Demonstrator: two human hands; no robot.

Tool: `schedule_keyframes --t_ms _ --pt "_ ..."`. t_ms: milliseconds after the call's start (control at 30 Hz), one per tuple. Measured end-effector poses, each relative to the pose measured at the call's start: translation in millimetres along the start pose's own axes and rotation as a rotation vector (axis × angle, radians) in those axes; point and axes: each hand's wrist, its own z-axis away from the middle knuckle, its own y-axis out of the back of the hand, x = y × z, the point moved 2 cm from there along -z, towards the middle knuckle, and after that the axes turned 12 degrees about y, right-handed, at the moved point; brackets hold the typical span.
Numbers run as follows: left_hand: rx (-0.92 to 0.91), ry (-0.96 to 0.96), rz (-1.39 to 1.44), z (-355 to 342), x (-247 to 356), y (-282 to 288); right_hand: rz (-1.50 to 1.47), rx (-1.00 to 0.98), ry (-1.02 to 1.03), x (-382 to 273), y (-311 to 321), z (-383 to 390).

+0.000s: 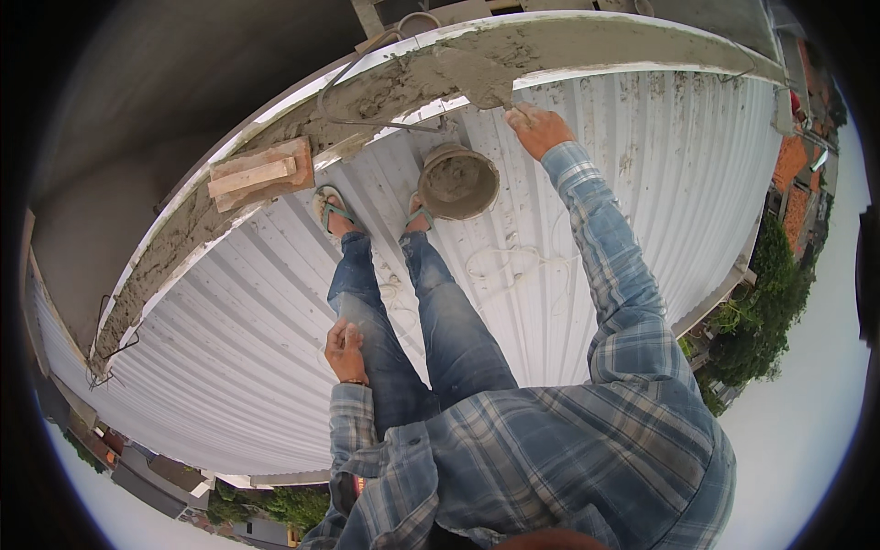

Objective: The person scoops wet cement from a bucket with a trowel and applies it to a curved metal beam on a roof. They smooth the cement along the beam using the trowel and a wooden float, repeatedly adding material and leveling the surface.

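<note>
A round bucket [486,192] rests on the pale corrugated roof sheets [229,367], just beside the person's right foot, with grey mortar [452,180] inside and smears of it along the walls. The right hand [541,130] has its grip closed around the handle of a trowel [481,81], whose mortar-coated blade lies over the edge of the mortar-covered ledge [632,41]. A wooden float [261,174] sits farther left on that ledge. The left hand [345,350] is near the left leg, fingers curled; whether its grip holds anything, I cannot tell
</note>
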Motion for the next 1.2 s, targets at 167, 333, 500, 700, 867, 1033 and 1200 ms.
schedule_keyframes --t_ms 167,333,500,700,867,1033,1200 --pt "0.018 0.0 -0.022 -4.8 -3.9 5.1 -0.805 0.028 -0.638 54.9 29.1 24.3" --pt "-0.004 -0.004 -0.048 -2.6 6.1 -6.6 -1.357 -0.183 -0.634 -53.4 12.9 54.9" --pt "-0.003 0.012 -0.06 -5.9 0.8 -2.4 -1.525 0.168 -0.734 -22.5 30.7 44.1" --pt "0.003 0.015 -0.059 -0.8 8.2 -8.6 -1.383 -0.01 -0.719 -50.4 39.7 32.3" --pt "-0.027 0.0 -0.087 -11.4 -0.4 -5.9 -1.424 0.135 -0.808 -40.5 18.6 19.0" --pt "0.004 0.027 -0.045 -2.7 4.7 -5.4 -0.977 -0.179 -0.394 -105.6 8.1 9.6" --pt "-0.001 0.022 -0.057 -6.0 3.1 -4.1 -0.08 0.24 -0.031 29.9 -2.2 -10.1"
